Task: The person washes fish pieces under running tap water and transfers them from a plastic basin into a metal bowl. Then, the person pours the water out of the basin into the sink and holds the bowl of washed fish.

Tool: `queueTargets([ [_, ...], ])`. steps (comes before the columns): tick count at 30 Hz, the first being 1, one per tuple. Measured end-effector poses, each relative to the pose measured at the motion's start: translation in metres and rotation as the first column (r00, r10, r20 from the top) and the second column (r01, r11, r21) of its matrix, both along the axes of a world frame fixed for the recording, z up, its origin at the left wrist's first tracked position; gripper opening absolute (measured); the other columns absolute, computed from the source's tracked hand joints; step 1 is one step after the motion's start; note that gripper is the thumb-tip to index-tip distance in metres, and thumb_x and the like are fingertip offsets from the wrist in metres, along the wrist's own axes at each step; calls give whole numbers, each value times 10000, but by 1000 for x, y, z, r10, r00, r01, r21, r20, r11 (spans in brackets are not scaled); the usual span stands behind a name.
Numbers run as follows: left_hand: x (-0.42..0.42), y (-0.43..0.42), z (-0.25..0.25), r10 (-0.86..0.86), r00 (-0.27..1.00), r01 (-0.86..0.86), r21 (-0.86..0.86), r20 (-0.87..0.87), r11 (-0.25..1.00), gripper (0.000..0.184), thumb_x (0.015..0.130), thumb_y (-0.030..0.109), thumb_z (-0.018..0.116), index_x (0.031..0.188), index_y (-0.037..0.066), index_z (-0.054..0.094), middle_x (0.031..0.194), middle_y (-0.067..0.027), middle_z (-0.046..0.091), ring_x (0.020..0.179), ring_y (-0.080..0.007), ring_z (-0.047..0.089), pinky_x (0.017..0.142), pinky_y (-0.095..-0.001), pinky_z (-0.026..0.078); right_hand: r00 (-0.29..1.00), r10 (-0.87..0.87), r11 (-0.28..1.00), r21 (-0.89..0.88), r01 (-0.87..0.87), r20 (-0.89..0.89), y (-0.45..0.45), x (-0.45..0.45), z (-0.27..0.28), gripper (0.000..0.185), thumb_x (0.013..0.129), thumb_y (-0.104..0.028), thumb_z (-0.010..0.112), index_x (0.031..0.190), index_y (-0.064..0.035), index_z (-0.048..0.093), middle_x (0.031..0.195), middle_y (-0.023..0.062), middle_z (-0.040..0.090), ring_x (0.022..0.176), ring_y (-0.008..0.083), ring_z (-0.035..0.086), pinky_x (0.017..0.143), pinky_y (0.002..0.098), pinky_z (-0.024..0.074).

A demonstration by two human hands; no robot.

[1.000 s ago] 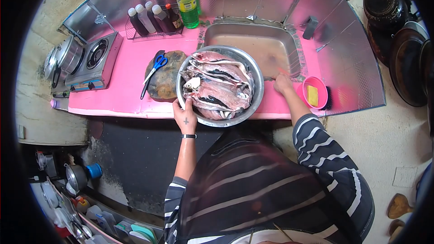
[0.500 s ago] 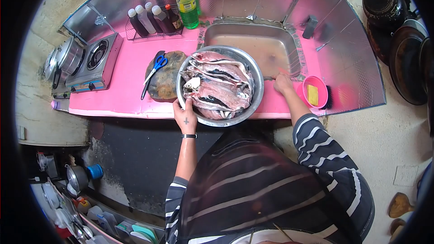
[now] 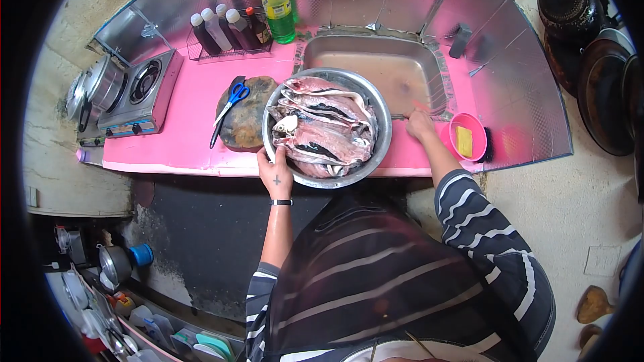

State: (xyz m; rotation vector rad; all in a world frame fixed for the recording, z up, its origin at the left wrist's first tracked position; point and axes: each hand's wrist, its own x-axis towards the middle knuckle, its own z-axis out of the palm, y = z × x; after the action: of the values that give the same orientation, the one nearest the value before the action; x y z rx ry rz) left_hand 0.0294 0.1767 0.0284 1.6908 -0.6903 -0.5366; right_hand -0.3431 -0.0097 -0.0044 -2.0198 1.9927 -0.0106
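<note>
A round metal basin point(image 3: 384, 135) heaped with split, gutted fish point(image 3: 322, 127) stands at the counter's front, overlapping the sink point(image 3: 429, 67). My left hand point(image 3: 275, 173) grips its lower left rim, thumb on top and the other fingers hidden beneath. To the right of the basin, my right hand point(image 3: 422, 126) is closed at the sink's front edge; its fingers are curled and what they hold, if anything, is hidden. A small reddish shape point(image 3: 420, 105) shows just beyond it in the sink. Cloudy brownish water appears to stand in the sink.
Blue-handled scissors point(image 3: 235, 96) and a dark-handled knife point(image 3: 215, 133) lie on a round wooden chopping board point(image 3: 243, 121). A pink bowl point(image 3: 467, 119) with a yellow sponge point(image 3: 463, 141) stands right. Bottles point(image 3: 278, 13) line the back; a gas stove point(image 3: 142, 97) is left.
My right hand has shifted very slightly at the sink's edge. The basin, the fish and my left hand stay practically where they were.
</note>
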Motion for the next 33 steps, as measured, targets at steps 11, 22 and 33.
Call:
queueTargets([
  [11,1,-1,-4,-1,999,2,6,-41,1000,381,905,227,704,1126,-51,568,1018,-150,662,908,-201,605,857,-322,479,1000,6,1000,-3,-6,4,1,1,2,360,849,-62,518,1131,-140,728,1258,172,593,1207,343,551,1025,434,443],
  [22,2,0,-6,-9,997,7,-24,-77,1000,359,919,212,688,1116,-62,564,1018,-140,655,908,-178,586,849,-308,472,997,69,997,-28,-70,-35,0,-3,-3,400,835,-57,516,1173,-137,714,1224,202,592,1168,363,571,1009,454,450],
  [33,-4,-1,8,-23,994,22,-11,-106,1000,263,948,165,654,1093,-43,583,981,-68,636,874,-122,546,809,-263,457,991,137,990,19,-137,3,-4,-5,0,262,816,-75,556,1021,-59,718,1194,196,562,1172,364,527,983,460,467],
])
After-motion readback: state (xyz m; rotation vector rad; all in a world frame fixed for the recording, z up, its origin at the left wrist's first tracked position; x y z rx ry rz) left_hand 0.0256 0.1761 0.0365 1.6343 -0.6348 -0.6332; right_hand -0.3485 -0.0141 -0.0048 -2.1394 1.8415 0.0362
